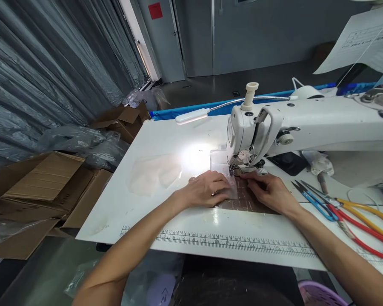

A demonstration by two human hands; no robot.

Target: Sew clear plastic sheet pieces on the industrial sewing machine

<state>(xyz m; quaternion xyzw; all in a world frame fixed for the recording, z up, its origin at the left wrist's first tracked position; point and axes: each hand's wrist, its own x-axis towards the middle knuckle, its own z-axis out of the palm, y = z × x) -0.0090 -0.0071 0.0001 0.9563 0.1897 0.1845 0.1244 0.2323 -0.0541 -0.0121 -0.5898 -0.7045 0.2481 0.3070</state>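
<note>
A piece of sheer brown fabric (247,200) lies on the sewing table under the needle area of a white sewing machine (239,131). My left hand (207,189) rests on the fabric's left part, fingers laid over it and slightly bent. Something small and shiny shows at one of its fingers; I cannot make out what. Beside those fingers is a clear plastic plate (219,159). Right of the presser foot (236,171), my right hand (270,192) pinches the fabric between thumb and fingers. The edge under the foot is partly hidden.
Blue snips (319,205) and scissors with red and yellow handles (367,221) lie to the right. Pale sheer pieces (153,174) are at left. A lamp (191,116) lights the table (115,212); a ruler strip (217,242) runs along its front. Cardboard boxes (44,187) stand left.
</note>
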